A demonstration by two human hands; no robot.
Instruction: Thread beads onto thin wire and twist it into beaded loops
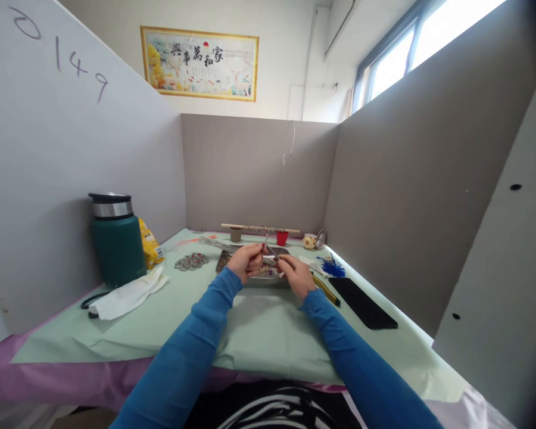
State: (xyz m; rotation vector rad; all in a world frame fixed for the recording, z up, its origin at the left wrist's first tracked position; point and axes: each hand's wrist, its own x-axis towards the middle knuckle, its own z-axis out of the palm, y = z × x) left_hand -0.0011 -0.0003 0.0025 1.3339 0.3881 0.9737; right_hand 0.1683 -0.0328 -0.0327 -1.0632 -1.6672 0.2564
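Wire (268, 249), thin and metallic, is pinched between both hands above a small tray of beads (268, 273) near the middle of the table (259, 333). The left hand (246, 261) is curled with its fingertips closed on the wire; the right hand (295, 275) is likewise closed around it from the other side, the two hands almost touching. Just right of the right hand lie yellow-handled pliers (326, 290) and a black phone (361, 302). To the left rest a white cloth (129, 293) and a green flask (116, 238). Farther back lie a beaded ornament (192, 261), blue feathers (333, 266), a red cup (282, 238) and a wooden stick (259, 227).
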